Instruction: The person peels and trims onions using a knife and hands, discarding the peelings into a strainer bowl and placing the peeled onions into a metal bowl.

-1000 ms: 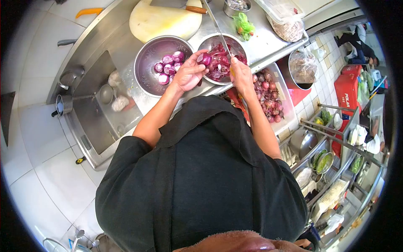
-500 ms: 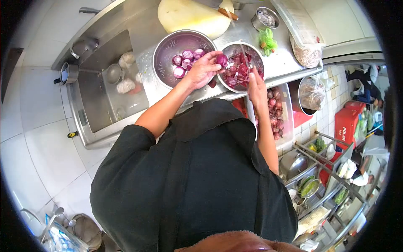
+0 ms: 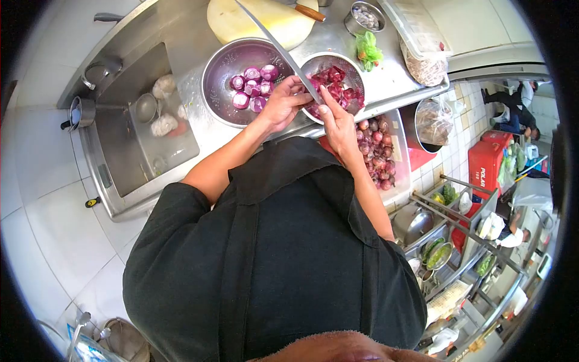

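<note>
Over the near edge of the right-hand colander, my right hand [image 3: 338, 120] grips a long knife [image 3: 277, 45], its blade slanting up and left across both colanders. My left hand [image 3: 282, 104] is closed round a red onion, mostly hidden behind the blade and fingers, and almost touches my right hand. Purple peels and onion pieces [image 3: 345, 90] fill much of the small colander [image 3: 362, 75]. In the large colander [image 3: 215, 90] to the left lie several peeled onions [image 3: 252, 87]. Below my right hand, unpeeled onions [image 3: 377, 151] sit in a plastic bin [image 3: 403, 160].
A white cutting board [image 3: 253, 24] lies behind the colanders. A metal tin [image 3: 365, 18] and a green bag [image 3: 367, 51] are to its right. The sink [image 3: 132, 133] is at left, a metal pot [image 3: 417, 123] at right. People [image 3: 518, 108] are in the far right background.
The camera view has shifted. The knife has swung up from the peels to cross above the colanders, and my right hand has come close to my left hand and the onion.
</note>
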The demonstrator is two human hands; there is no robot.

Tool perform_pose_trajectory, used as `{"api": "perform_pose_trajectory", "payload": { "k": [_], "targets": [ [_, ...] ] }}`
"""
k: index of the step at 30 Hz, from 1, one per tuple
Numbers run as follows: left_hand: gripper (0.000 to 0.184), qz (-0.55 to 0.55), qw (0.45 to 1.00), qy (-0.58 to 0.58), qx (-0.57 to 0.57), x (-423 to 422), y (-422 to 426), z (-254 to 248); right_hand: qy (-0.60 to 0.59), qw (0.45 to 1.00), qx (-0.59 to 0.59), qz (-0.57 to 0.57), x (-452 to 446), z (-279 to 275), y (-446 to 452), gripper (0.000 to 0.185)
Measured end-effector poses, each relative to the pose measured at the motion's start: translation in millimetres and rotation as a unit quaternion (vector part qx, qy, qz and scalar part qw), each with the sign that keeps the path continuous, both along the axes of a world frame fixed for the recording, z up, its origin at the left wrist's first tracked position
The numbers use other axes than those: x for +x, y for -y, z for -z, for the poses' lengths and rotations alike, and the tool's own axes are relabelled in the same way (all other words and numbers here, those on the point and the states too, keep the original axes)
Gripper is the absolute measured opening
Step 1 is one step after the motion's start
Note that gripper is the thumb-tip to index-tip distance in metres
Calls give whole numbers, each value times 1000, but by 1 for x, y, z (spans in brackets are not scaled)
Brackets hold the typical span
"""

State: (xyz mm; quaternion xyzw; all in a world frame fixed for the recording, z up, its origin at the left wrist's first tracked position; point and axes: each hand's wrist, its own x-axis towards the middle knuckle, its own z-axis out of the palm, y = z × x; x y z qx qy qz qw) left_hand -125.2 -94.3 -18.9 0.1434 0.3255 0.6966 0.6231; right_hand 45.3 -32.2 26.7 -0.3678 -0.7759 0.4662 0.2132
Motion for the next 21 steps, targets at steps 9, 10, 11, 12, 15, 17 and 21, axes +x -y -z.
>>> {"api": "perform_pose_trajectory", "payload": {
  "k": [9,10,11,12,15,17,21],
  "targets": [
    [48,51,994,23,96,-11,1,3,-7,972,-224,76,8,4,-12,59],
    [53,81,989,42,118,-15,3,3,-40,965,-225,129,2,-7,-8,63],
    [54,85,989,36,116,-19,4,3,-40,956,-247,151,4,-3,-16,65],
    [55,88,989,28,113,-24,6,1,-26,959,-238,151,8,5,-23,65],
    [55,35,996,-29,80,-47,9,-4,24,955,-252,156,15,16,-36,53],
    [56,-27,987,-151,48,-78,12,1,72,969,-191,140,16,9,-31,59],
    [56,-129,863,-482,-83,-130,17,14,135,972,-154,113,21,19,-29,73]
  ]
}}
